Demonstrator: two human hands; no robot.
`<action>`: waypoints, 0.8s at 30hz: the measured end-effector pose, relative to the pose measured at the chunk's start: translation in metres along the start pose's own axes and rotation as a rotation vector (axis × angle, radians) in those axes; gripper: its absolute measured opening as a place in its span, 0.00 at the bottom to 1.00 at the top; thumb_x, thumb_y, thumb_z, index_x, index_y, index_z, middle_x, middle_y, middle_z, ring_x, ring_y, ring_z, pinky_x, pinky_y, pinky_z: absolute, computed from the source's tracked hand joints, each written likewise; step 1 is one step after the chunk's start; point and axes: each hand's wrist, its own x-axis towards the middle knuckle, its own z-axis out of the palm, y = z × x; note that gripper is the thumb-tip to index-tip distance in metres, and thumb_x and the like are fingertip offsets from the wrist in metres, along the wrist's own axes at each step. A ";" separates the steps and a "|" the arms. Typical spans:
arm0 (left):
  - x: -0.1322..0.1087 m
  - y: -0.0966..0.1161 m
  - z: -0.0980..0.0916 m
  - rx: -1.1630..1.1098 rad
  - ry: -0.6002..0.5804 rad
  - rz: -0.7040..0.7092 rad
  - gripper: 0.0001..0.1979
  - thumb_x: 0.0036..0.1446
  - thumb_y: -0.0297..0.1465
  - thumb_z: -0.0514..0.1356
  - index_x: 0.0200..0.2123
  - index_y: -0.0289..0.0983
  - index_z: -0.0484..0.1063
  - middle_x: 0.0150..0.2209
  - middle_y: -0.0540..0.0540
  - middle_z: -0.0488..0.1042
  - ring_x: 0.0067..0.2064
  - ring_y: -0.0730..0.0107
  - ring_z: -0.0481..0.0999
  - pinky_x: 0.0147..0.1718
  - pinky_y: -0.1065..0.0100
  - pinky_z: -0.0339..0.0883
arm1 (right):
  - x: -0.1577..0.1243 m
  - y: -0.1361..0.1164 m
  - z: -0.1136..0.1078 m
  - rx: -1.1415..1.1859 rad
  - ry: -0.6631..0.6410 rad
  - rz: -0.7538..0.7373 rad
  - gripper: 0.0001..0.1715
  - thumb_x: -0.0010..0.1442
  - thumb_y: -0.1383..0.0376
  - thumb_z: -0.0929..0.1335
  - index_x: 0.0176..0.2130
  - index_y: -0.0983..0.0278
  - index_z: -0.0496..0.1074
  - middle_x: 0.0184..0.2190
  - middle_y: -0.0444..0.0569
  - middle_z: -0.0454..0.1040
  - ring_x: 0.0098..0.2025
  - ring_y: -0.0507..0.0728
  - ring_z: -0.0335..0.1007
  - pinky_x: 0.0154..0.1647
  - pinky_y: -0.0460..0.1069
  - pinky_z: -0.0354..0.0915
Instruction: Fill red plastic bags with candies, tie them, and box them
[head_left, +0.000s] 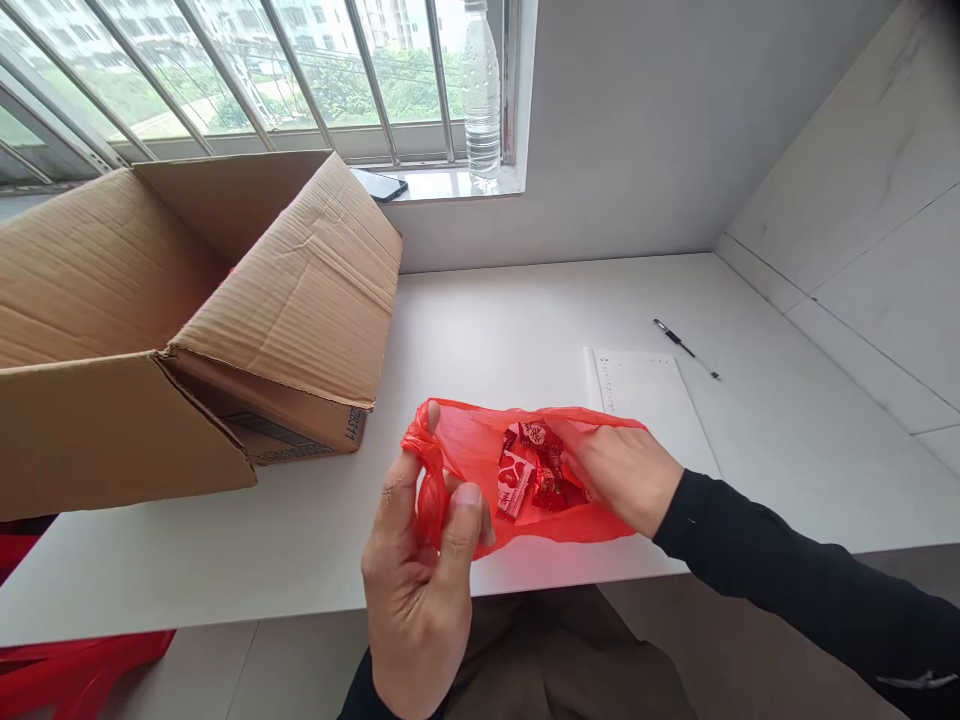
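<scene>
A thin red plastic bag (480, 420) is stretched between my hands above the front of the white table. My left hand (427, 560) grips its bunched handle end, thumb and fingers closed round the plastic. Several red-wrapped candies (514, 484) show inside the bag, some with white lettering. My right hand (626, 470) reaches into the bag from the right, up to the wrist. Its fingers are hidden behind the red plastic and among the candies, so I cannot tell whether they hold any.
An open cardboard box (292, 270) stands on the left of the table (480, 320). A notebook (652, 385) and a pen (686, 350) lie to the right. On the windowsill are a water bottle (481, 110) and a phone (382, 186). A red stool (90, 670) is at lower left.
</scene>
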 end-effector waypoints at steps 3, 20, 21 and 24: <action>0.000 0.001 0.000 -0.002 0.006 -0.014 0.25 0.67 0.32 0.61 0.66 0.50 0.66 0.25 0.54 0.67 0.26 0.71 0.66 0.27 0.68 0.67 | -0.006 -0.003 -0.006 -0.111 -0.070 0.004 0.17 0.58 0.78 0.64 0.44 0.62 0.71 0.24 0.44 0.73 0.26 0.58 0.71 0.22 0.51 0.46; -0.016 0.003 0.002 0.003 0.004 0.000 0.28 0.63 0.29 0.65 0.64 0.54 0.69 0.33 0.50 0.74 0.29 0.73 0.75 0.29 0.73 0.75 | -0.004 -0.012 0.018 -0.175 -0.144 -0.197 0.27 0.63 0.70 0.69 0.61 0.68 0.68 0.32 0.54 0.78 0.34 0.62 0.77 0.32 0.51 0.65; -0.015 0.002 0.002 -0.006 0.002 0.005 0.28 0.64 0.28 0.64 0.64 0.54 0.69 0.33 0.50 0.75 0.28 0.73 0.75 0.29 0.72 0.75 | -0.004 -0.011 0.018 -0.141 -0.120 -0.201 0.27 0.63 0.70 0.69 0.61 0.68 0.69 0.33 0.54 0.78 0.35 0.62 0.77 0.34 0.51 0.66; -0.014 0.002 0.001 -0.031 0.006 0.010 0.26 0.64 0.29 0.64 0.63 0.52 0.71 0.32 0.50 0.77 0.28 0.72 0.75 0.27 0.70 0.76 | -0.007 -0.006 0.015 0.019 -0.039 -0.213 0.19 0.64 0.71 0.67 0.55 0.65 0.72 0.36 0.53 0.79 0.36 0.59 0.75 0.37 0.51 0.67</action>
